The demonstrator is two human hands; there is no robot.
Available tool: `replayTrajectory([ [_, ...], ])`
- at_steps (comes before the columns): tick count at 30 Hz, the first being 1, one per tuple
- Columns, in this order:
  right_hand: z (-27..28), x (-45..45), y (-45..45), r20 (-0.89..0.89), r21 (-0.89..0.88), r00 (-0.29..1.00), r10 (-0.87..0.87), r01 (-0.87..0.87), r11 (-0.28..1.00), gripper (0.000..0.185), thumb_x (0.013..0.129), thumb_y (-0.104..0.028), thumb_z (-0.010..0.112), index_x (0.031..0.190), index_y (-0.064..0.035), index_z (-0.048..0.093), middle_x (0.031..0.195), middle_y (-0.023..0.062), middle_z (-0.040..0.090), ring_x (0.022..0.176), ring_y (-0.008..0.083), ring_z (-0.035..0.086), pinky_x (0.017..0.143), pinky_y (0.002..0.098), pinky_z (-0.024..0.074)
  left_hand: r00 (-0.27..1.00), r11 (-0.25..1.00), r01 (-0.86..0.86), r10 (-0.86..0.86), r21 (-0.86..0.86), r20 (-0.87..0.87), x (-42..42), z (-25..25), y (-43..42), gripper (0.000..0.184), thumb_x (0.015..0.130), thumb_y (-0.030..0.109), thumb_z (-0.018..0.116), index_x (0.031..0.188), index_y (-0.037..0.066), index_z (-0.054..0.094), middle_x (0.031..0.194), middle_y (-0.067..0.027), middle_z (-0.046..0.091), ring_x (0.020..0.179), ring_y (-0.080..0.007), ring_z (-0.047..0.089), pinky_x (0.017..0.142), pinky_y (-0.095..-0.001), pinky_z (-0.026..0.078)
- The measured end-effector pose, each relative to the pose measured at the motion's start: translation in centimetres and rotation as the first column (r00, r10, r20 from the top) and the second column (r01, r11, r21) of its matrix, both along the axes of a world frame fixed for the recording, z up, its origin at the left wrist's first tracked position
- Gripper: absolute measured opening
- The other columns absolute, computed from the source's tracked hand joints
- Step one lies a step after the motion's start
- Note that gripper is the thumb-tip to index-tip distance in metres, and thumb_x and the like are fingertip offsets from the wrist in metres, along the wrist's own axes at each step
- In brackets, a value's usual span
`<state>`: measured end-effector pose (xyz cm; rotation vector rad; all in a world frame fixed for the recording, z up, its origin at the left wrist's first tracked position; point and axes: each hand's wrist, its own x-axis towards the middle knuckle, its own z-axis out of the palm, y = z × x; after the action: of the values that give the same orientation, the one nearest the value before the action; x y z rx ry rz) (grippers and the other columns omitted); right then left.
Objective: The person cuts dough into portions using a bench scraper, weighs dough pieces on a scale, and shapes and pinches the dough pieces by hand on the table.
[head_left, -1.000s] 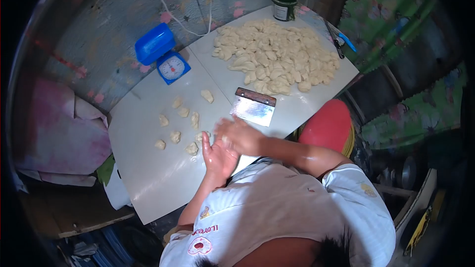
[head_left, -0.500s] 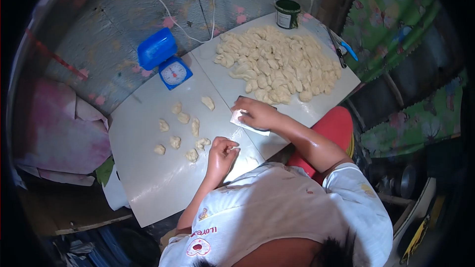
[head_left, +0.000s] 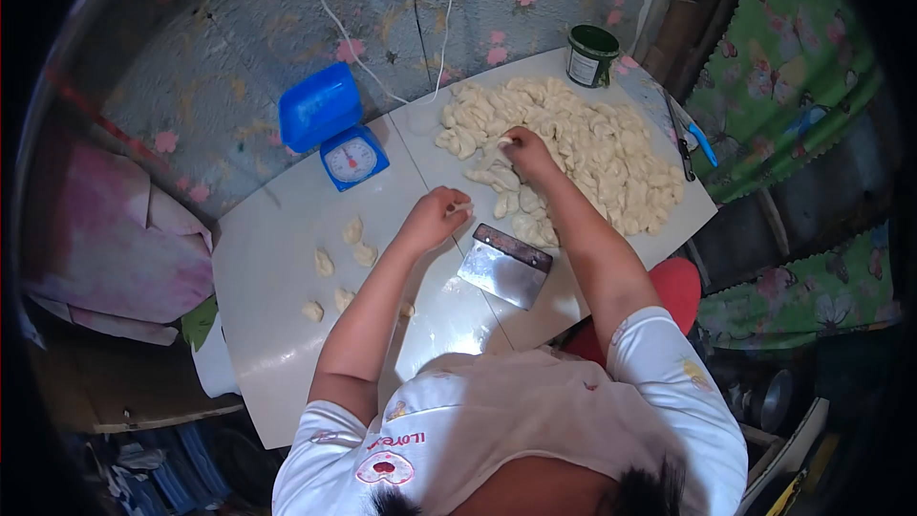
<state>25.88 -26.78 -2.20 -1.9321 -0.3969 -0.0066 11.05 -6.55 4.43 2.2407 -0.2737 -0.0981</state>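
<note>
A large heap of pale dough pieces (head_left: 611, 158) covers the back right of the table. My right hand (head_left: 530, 153) reaches to the heap's left side, its fingers closed on a piece of dough. My left hand (head_left: 435, 218) is over the middle of the table with fingers pinched together; a small pale bit, apparently dough, shows at the fingertips. Between my forearms and below the heap, a metal dough scraper (head_left: 506, 269) with a dark handle lies flat, touched by neither hand. Several separate dough lumps (head_left: 365, 255) lie left of my left forearm, which hides some of them.
A blue kitchen scale (head_left: 351, 161) with a tilted blue pan (head_left: 320, 107) stands by the wall. At the back right are a dark green tub (head_left: 591, 55), a knife (head_left: 684, 155) and a blue-handled tool (head_left: 704, 145). A white cord (head_left: 349, 43) hangs down the wall.
My right hand has let go of the scraper and moved up to the dough heap, taking hold of a piece. My left hand has moved forward and right. The view has shifted slightly.
</note>
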Motion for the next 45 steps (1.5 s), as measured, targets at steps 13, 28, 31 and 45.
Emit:
replayTrajectory([
  [13, 10.6, -6.6, 1.2, -0.046, 0.647, 0.998, 0.051, -0.009, 0.762, 0.024, 0.078, 0.008, 0.055, 0.100, -0.0011, 0.054, 0.099, 0.0050, 0.053, 0.092, 0.0104, 0.053, 0.077, 0.0240, 0.0464, 0.934, 0.569, -0.315, 0.045, -0.760, -0.353, 8.6, 1.1, -2.6, 0.034, 0.081, 0.004, 0.049, 0.115, 0.004, 0.055, 0.091, -0.0068, 0.062, 0.085, -0.0148, 0.058, 0.076, -0.0320, 0.047],
  [28, 7.4, -4.5, -1.3, -0.045, -0.198, 0.985, 0.167, -0.172, 0.965, 0.034, 0.065, 0.003, 0.063, 0.098, -0.0035, 0.062, 0.086, 0.0089, 0.059, 0.080, 0.0205, 0.058, 0.072, 0.0304, 0.0463, 0.880, 0.457, -0.470, 0.179, -0.755, -0.440, 5.7, -4.8, 1.1, 0.019, 0.085, 0.018, 0.063, 0.101, 0.008, 0.061, 0.084, -0.0008, 0.061, 0.071, -0.0112, 0.059, 0.060, -0.0233, 0.044],
  [31, 5.1, -4.3, -1.8, 0.036, -0.508, 0.959, 0.282, -0.226, 0.831, 0.046, 0.062, 0.006, 0.060, 0.106, -0.0098, 0.065, 0.097, 0.0116, 0.058, 0.086, 0.0276, 0.059, 0.077, 0.0338, 0.0466, 0.950, 0.868, -0.267, 0.163, -0.419, -0.268, 5.2, -6.1, 0.7, 0.033, 0.083, 0.020, 0.063, 0.112, 0.005, 0.059, 0.096, -0.0070, 0.062, 0.085, -0.0177, 0.060, 0.070, -0.0272, 0.047],
  [45, 3.4, -2.7, -2.4, -0.026, -0.361, 0.940, 0.339, -0.325, 0.874, 0.029, 0.076, -0.007, 0.063, 0.105, -0.0129, 0.064, 0.098, 0.0121, 0.054, 0.088, 0.0306, 0.058, 0.079, 0.0356, 0.0460, 0.949, 0.939, -0.222, 0.147, 0.261, 0.278, 3.9, -4.6, -3.4, 0.030, 0.084, 0.029, 0.060, 0.102, 0.005, 0.056, 0.100, -0.0139, 0.056, 0.083, -0.0350, 0.060, 0.069, -0.0429, 0.050],
])
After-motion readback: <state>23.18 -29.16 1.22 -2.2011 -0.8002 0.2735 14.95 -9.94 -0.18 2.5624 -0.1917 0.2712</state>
